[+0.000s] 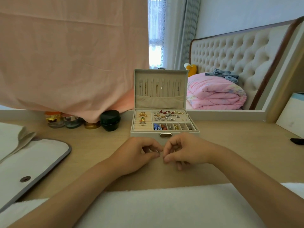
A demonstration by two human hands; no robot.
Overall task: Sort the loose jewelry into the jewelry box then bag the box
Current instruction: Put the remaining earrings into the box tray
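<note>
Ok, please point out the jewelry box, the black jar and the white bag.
jewelry box (144,134): head view, front wall left of latch.
black jar (109,116): head view, lid top.
white bag (32,162): head view, flap middle.

Cream jewelry box with open lid (164,134): one
Round black plastic jar (109,120): one
White grey-edged fabric bag (32,162): one

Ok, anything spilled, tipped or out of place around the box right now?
Nothing stands out. The jewelry box stands open with its lid upright and the pieces in its compartments. The left hand and right hand pinch a small silver piece in front of it. The pink cloth drapes over the jars behind.
</note>
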